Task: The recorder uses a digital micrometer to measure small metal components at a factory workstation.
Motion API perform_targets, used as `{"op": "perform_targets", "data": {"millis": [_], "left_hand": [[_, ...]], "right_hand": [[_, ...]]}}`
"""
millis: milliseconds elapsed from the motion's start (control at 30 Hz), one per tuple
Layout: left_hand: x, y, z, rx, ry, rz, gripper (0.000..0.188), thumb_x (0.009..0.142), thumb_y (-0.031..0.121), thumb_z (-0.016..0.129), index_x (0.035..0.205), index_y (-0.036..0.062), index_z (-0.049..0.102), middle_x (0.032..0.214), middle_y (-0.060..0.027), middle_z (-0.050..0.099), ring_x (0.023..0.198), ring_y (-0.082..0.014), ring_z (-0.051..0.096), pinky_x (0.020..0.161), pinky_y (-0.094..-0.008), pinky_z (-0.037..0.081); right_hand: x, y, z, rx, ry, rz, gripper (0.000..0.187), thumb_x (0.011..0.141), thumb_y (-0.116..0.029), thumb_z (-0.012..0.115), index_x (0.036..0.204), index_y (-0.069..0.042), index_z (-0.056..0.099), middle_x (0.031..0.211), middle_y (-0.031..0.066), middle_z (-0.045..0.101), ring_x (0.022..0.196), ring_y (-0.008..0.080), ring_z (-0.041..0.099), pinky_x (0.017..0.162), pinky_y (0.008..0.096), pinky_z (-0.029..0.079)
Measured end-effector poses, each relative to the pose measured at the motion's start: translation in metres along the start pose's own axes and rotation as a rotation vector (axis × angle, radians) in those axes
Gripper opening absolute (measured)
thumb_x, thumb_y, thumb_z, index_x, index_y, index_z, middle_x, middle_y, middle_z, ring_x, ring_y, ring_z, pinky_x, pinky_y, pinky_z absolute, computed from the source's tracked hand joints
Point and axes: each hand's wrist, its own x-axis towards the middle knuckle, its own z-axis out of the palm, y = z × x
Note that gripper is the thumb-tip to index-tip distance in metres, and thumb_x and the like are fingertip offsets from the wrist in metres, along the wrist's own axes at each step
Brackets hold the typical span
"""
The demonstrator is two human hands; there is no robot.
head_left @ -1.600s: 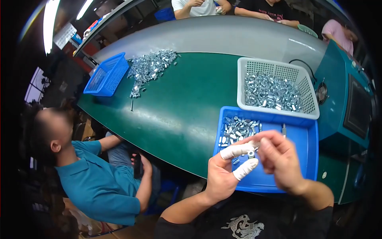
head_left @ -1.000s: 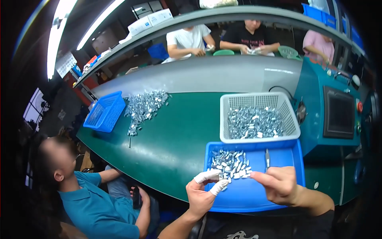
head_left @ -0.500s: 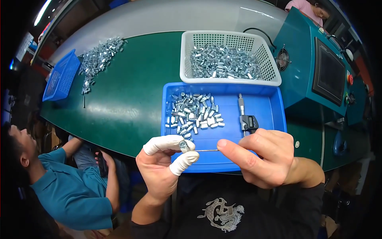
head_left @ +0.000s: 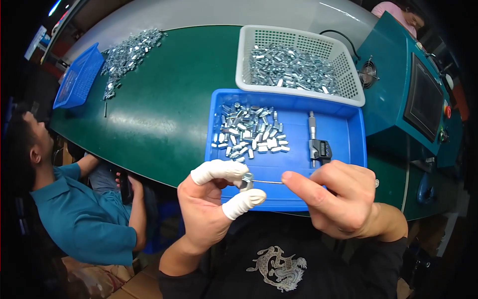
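Observation:
My left hand (head_left: 203,212), with white covers on the thumb and forefinger, pinches a small shiny metal nut (head_left: 246,182), long and hex-sided. A thin metal rod (head_left: 270,182) reaches from my right hand (head_left: 343,200) to the nut's upper end. The right fingers are closed around the rod, its grip end hidden in them. Whether the tip sits inside the nut's hole or only against it, I cannot tell. Just beyond both hands lies a blue tray (head_left: 294,203) with a pile of similar nuts (head_left: 251,130) and a digital micrometer (head_left: 319,148).
Behind the tray stands a white mesh basket (head_left: 298,89) full of nuts. More nuts (head_left: 130,56) are heaped at the far left by a blue basket (head_left: 79,79). A teal machine with a screen (head_left: 423,97) stands right. A person in a teal shirt (head_left: 82,212) sits left.
The view has shifted, so the tray and baskets appear higher. My left hand has turned the nut to a different tilt, and the rod now meets it near its top.

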Motion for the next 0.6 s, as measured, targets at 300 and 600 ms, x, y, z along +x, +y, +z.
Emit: {"op": "perform_targets", "data": {"millis": [300,600], "left_hand": [[0.0018,-0.0012,0.0018,-0.035,-0.016,0.0,0.04,0.064,-0.005,0.079,0.099,-0.0015,0.059,0.085,-0.0055,0.059,0.075,-0.0117,0.058,0.068,-0.0244,0.049],[0.0057,-0.0017,0.0019,0.047,-0.063,-0.001,0.039,0.065,-0.006,0.08,0.099,-0.0022,0.061,0.085,-0.0035,0.059,0.077,-0.0092,0.056,0.073,-0.0237,0.046]], "right_hand": [[0.0002,0.003,0.0008,0.012,-0.055,0.02,0.046,0.054,0.008,0.062,0.098,-0.004,0.069,0.058,0.0027,0.049,0.044,0.0151,0.046,0.039,0.0258,0.033],[-0.0054,0.0087,0.0023,0.013,-0.072,0.031,0.043,0.055,0.005,0.062,0.096,-0.004,0.07,0.056,0.0021,0.047,0.042,0.0139,0.045,0.037,0.0259,0.031]]}}
